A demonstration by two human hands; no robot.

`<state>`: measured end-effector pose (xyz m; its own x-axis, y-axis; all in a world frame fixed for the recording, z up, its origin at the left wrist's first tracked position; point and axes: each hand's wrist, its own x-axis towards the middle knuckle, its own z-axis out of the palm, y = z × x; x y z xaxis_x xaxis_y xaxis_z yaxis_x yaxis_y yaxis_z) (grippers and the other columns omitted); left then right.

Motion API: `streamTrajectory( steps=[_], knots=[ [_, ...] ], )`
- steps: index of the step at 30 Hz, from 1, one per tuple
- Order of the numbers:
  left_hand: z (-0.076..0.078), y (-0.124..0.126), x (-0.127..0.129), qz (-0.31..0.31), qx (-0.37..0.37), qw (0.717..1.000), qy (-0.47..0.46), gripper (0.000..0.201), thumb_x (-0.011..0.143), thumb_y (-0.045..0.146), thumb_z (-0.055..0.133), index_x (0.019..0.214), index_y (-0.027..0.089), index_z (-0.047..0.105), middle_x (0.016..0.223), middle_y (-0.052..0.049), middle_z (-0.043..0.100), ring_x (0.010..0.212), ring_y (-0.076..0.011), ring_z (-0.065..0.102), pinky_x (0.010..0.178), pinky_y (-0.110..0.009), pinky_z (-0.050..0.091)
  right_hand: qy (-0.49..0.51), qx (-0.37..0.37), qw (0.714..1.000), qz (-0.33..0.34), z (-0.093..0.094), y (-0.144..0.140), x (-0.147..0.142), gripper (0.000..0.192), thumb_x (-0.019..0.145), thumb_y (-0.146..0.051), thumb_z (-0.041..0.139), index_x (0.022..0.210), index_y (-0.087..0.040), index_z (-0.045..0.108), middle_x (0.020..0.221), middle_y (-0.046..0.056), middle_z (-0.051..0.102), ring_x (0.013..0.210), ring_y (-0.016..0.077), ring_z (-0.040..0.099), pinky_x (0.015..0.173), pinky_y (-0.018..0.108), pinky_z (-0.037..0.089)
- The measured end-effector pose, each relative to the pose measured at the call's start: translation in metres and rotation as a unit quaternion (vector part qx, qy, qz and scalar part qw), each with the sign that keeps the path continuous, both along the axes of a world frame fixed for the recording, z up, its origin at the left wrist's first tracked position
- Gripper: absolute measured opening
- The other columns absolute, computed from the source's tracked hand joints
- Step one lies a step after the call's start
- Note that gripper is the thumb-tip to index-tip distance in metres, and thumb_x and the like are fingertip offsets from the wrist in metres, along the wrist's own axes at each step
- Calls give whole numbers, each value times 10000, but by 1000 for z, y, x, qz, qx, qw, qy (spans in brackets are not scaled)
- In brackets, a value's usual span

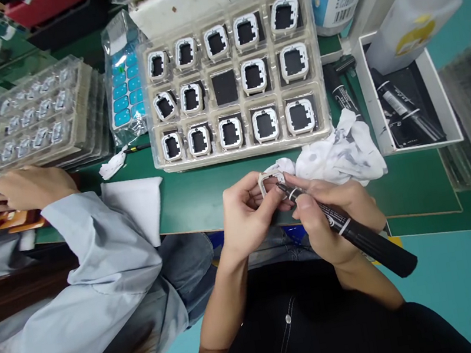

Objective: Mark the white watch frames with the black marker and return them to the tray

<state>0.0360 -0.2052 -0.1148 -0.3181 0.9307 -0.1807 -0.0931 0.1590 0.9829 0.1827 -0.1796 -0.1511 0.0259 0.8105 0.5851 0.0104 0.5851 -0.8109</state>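
Just above the worktop (204, 202) edge, the left hand (245, 213) pinches a white frame (270, 181) steady, so the right hand (335, 214), closed around a black marker (356, 235), can probably touch its tip to the frame's edge.

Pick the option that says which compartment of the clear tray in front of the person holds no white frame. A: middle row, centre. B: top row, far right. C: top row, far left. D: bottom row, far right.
A: in the clear tray, the centre compartment of the middle row shows only its dark insert, while every other compartment holds a white frame.
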Motion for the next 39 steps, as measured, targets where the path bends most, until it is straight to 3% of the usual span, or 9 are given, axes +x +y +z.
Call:
streamTrajectory(
  steps=[12,18,20,23,25,27,30,33,39],
  knots=[
    [0,8,-14,-42,-33,993,-104,514,791,547,1162,911,179,823,717,-30,813,579,-196,802,599,-281,724,24,-21,999,27,7,4,1,136,1070,-191,835,981,-264,762,820,-21,871,982,324,972,819,389,842],
    [1,6,-11,-11,-34,996,-81,541,799,611,1136,915,184,824,729,-31,821,447,-126,640,400,-223,462,38,20,998,-34,-2,0,5,81,1066,-196,841,1032,-255,797,835,-9,856,901,340,961,746,440,838],
    [11,6,-14,7,-17,999,-47,511,802,602,1132,902,189,848,799,-54,863,507,-127,662,434,-225,441,36,18,998,-40,-10,-1,6,68,1070,-196,844,1069,-249,801,862,-4,856,849,328,947,755,461,844],
    [34,15,-30,26,59,997,40,397,838,549,1115,896,215,908,913,-69,898,811,-208,810,703,-286,628,42,27,998,-29,-17,1,7,110,1058,-194,853,1050,-267,771,802,-16,821,804,327,931,736,455,840],
    [48,34,-48,30,114,985,124,326,849,506,1099,858,237,914,927,-55,877,939,-241,804,860,-340,650,55,45,997,-34,-18,4,5,154,1036,-191,874,1066,-272,746,747,-41,782,775,326,922,737,463,842],
    [58,62,-67,47,137,965,218,298,843,437,1081,783,237,868,835,-32,794,877,-230,731,838,-350,594,63,64,995,-43,-19,7,4,179,1021,-180,882,1094,-262,741,732,-61,764,734,303,906,783,481,851],
    [63,111,-88,124,88,927,342,259,795,237,1054,847,216,801,811,0,713,793,-202,647,809,-357,516,63,83,993,-51,-21,10,5,210,1002,-149,895,1123,-243,751,793,-39,814,769,291,919,822,463,850],
    [64,142,-93,161,42,883,440,413,728,120,1065,948,223,731,841,22,704,823,-209,646,861,-364,510,53,90,993,-60,-25,11,6,200,999,-156,904,1108,-245,761,803,-18,841,781,314,930,770,446,841],
    [71,140,-80,83,-11,824,560,345,1003,304,984,813,235,705,901,-84,814,948,-315,763,916,-415,543,33,13,994,-103,-23,10,8,229,1042,-383,923,917,-250,785,731,35,829,664,327,883,656,450,801]
  ],
)
